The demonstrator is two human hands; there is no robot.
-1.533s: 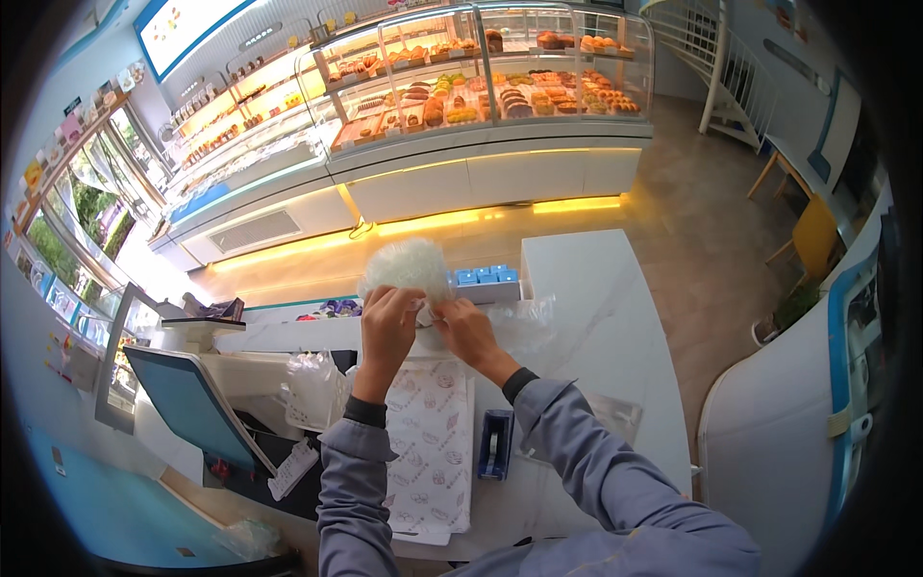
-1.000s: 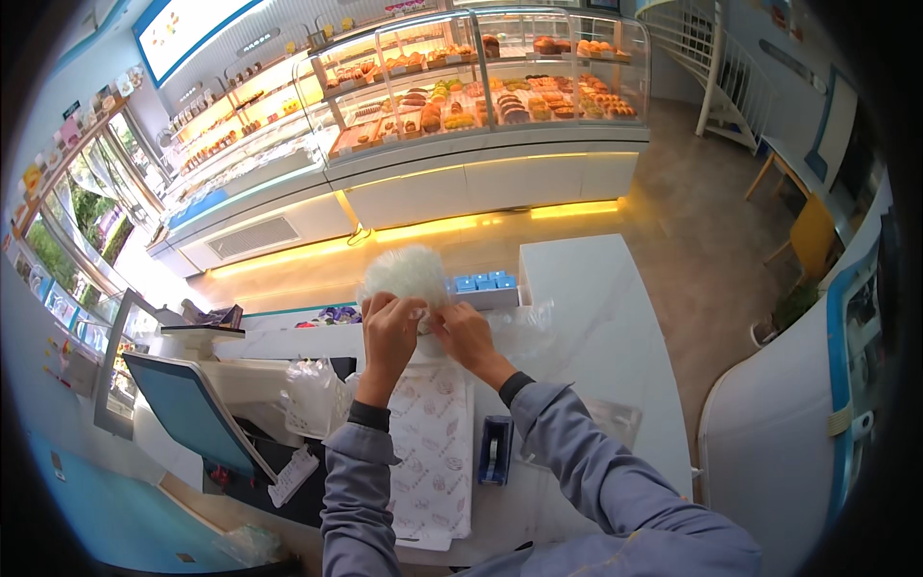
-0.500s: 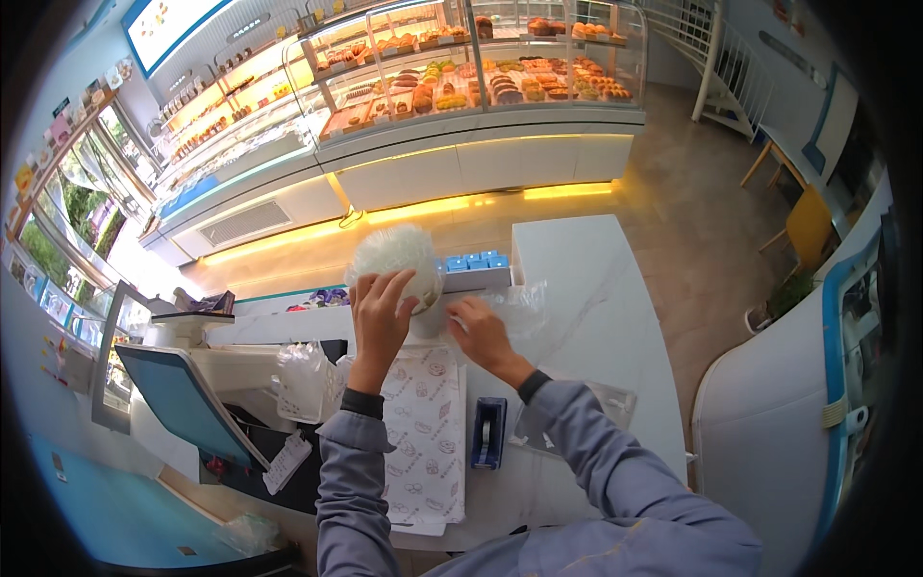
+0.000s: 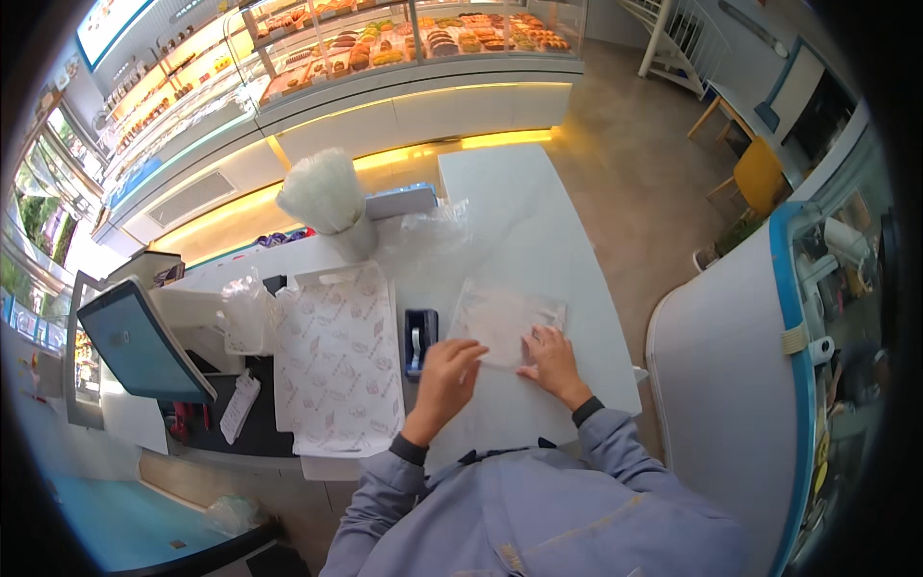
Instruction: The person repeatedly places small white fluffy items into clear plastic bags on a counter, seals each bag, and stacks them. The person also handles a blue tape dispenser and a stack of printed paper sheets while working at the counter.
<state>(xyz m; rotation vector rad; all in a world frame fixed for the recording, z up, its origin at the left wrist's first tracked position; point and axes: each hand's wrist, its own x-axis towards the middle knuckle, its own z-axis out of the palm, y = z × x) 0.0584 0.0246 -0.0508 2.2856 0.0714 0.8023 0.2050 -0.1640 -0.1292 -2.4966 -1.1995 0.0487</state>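
Note:
A flat clear plastic bag or stack of bags (image 4: 510, 306) lies on the white counter in front of me. My right hand (image 4: 552, 363) rests on its near right edge, with thumb and fingers apart. My left hand (image 4: 448, 377) hovers at its near left corner; the fingers are loosely bent, somewhat apart, and nothing shows in them. Just beyond my left hand stands a dark blue tape dispenser (image 4: 419, 338). Left of it is a stack of white printed paper sheets (image 4: 338, 370).
A white container (image 4: 354, 238) full of clear plastic bags stands at the counter's far side, beside crumpled clear plastic (image 4: 435, 223). A monitor (image 4: 144, 341) and a white holder with plastic (image 4: 248, 322) are on the left. Beyond the aisle is a lit bread display case (image 4: 413, 53).
Both hands have left the bag-filled container at the far side and come back nearer me, to the flat clear plastic on the right. My view has turned down and rightward.

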